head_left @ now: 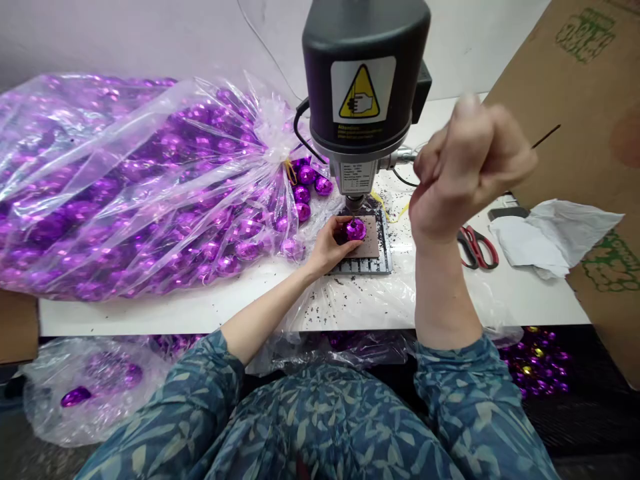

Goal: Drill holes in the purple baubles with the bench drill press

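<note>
Both forearms crossed the near edge of the counter (pixel 165 312), the 2 hands well apart. The left hand (pixel 330 245), nearer the work, was clamped on a purple ball (pixel 356 229), thumb on its near side, forearm slanting inward. The ball, round with no clear long axis, lay just right of that palm and left of and below the right hand (pixel 465 170). It sat on a brown board (pixel 371 249), under the chuck (pixel 355 202). The raised right hand, a blurred fist, appeared closed around the silver lever (pixel 404 157) of the black machine (pixel 367 37) beyond.
</note>
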{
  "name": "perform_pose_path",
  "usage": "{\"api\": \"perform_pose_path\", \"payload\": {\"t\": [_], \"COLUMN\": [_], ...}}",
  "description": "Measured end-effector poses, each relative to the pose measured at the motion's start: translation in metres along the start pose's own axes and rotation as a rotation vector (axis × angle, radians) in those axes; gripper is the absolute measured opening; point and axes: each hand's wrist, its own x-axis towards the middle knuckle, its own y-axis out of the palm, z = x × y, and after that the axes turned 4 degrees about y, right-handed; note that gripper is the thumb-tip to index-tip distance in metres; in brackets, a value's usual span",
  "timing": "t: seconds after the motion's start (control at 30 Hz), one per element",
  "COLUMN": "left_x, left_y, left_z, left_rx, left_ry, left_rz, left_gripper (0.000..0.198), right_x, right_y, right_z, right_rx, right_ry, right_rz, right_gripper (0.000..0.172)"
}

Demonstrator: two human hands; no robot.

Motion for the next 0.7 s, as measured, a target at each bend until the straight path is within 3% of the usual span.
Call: {"api": "perform_pose_path", "payload": {"t": [0.1, 0.2, 0.33, 0.7], "left_x": [-0.005, -0.012, -0.021, -0.051], "left_y": [0.0, 0.0, -0.004, -0.02], "left_z": [-0.003, -0.004, -0.003, -0.011], "left_rx": [0.044, 0.071, 0.065, 0.008], "left_ry": [0.016, 0.075, 0.133, 0.293], "left_rz": [-0.024, -0.088, -0.113, -0.199], "left_gripper": [0.054, 0.055, 0.054, 0.059], "right_x": [0.027, 0.04, 0.039, 0.039], "right_y": [0.015, 0.023, 0.022, 0.024], "right_z": [0.011, 0.007, 0.002, 0.001], "right_rx": [-0.05, 0.024, 0.113, 0.082], "right_ry": [0.123, 0.153, 0.11, 0.126], "right_rz": [0.085, 0.074, 0.055, 0.022], "right_gripper": [0.051, 0.051, 0.051, 0.049]}}
